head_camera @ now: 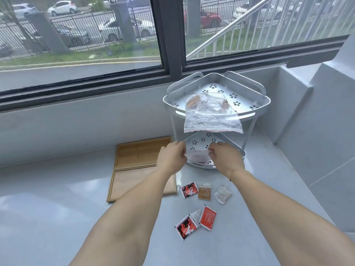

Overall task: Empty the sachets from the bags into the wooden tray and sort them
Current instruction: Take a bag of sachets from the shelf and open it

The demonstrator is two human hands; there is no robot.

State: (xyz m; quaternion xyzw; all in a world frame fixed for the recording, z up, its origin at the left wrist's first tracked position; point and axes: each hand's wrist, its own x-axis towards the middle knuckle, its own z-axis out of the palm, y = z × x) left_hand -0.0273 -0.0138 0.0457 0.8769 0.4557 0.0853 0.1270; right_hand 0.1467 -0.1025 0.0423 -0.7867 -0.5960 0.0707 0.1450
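Both hands reach to the lower tier of the two-tier corner rack (217, 104). The left hand (172, 157) and right hand (223, 158) each pinch one side of a clear bag (197, 156) lying on that tier, apparently to pull its mouth apart or lift it out. A second zip bag (209, 116) holding sachets droops over the front rim of the rack's upper tier, not yet emptied. The wooden tray (123, 181) lies on the worktop (57, 217) just left of the rack, with no sachets visible in it. Six loose sachets (205, 191) lie on the worktop in front of the rack, outside the tray, so sorting has probably not begun.
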